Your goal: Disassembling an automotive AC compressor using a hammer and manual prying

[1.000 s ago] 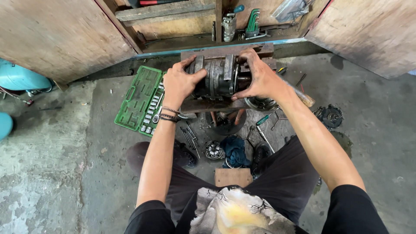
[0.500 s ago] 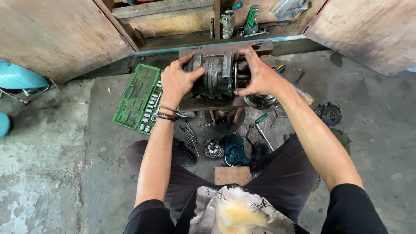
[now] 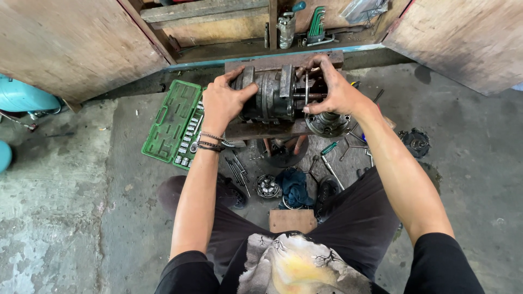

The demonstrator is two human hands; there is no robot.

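We have the grimy metal compressor body (image 3: 278, 98) lying across a small wooden stand (image 3: 261, 129), near its back edge. Our left hand (image 3: 220, 103) cups one end; our right hand (image 3: 332, 90) pinches the bolt end. It looks heavy, rigid and greasy, so the ribbed casing offers the surest grip.

A grey concrete floor (image 3: 65, 218), stained and cracked, is seen throughout. Two worn wooden doors (image 3: 71, 43) are swung open on a cabinet (image 3: 218, 27) at the top, where tools are stored on a shelf. Even daylight is cast, and a turquoise object (image 3: 22, 95) is found at the left edge.
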